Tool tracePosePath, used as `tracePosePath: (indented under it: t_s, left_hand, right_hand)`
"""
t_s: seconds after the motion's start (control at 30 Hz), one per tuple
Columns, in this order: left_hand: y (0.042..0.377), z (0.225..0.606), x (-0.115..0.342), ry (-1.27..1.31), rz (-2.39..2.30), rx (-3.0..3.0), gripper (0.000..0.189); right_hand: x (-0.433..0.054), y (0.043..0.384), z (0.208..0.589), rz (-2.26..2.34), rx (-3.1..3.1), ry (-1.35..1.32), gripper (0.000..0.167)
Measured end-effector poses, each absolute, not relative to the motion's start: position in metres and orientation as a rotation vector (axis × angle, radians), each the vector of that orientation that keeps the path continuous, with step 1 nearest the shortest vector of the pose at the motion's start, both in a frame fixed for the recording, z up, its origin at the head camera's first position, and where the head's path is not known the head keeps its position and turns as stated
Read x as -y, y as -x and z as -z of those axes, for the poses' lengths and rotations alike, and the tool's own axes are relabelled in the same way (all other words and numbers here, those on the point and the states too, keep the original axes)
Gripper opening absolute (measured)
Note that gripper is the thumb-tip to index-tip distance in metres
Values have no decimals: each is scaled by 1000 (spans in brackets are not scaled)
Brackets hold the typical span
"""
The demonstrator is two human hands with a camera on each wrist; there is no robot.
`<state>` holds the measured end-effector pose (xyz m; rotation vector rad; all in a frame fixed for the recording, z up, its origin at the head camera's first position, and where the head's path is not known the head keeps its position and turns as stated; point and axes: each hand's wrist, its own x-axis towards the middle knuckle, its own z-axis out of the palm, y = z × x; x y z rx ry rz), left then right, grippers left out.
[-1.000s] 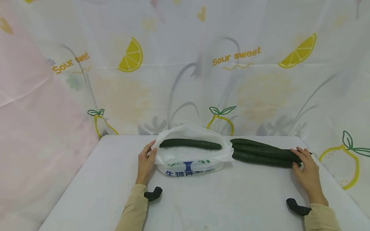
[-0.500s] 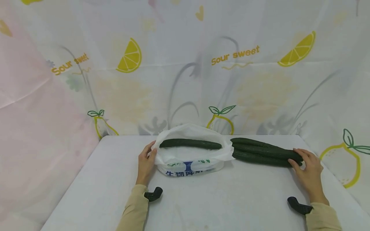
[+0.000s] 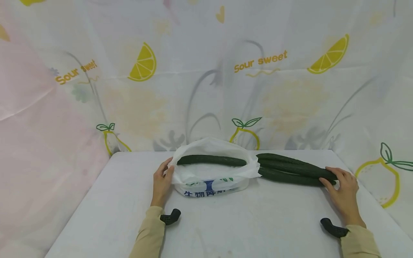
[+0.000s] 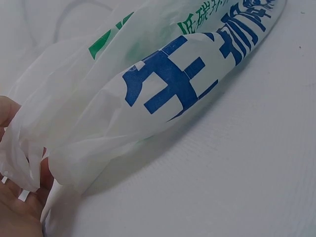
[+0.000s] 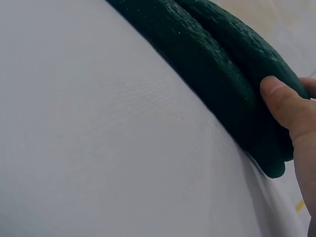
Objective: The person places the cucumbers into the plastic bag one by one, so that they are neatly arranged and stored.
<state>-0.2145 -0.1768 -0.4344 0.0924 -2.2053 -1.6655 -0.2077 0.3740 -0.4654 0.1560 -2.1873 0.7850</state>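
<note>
A white plastic bag [image 3: 209, 145] with blue and green print lies mid-table, its mouth held wide. Inside it one dark green cucumber [image 3: 211, 159] lies lengthwise. My left hand [image 3: 162, 182] pinches the bag's left rim; the left wrist view shows thin film [image 4: 74, 118] between thumb and fingers. Right of the bag several cucumbers lie side by side, their left ends against its edge. My right hand [image 3: 343, 190] grips the right end of an upper cucumber [image 3: 301, 167], thumb on the near side. Another cucumber [image 5: 207, 74] lies in front of it, untouched by the thumb.
Everything rests on a white-covered table [image 3: 251, 222]. A printed curtain [image 3: 193, 100] with lemon pictures rises behind and along both sides. Black curved wrist pieces [image 3: 171, 216] stick out from both sleeves.
The right thumb and fingers have closed round the end of the upper cucumber, which has shifted slightly over the others. The left hand and bag stay put.
</note>
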Motion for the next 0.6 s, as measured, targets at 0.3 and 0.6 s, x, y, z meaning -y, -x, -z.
tracePosePath:
  t_s: [0.3,0.6]
  left_hand:
    - [215,436,176,-82,1669,2203,36]
    - [216,437,178,-67,1658,2200,36]
  right_hand:
    - [-377,205,469,-780,2198,-150,37]
    - [-377,202,470,-791,2278,-46,30]
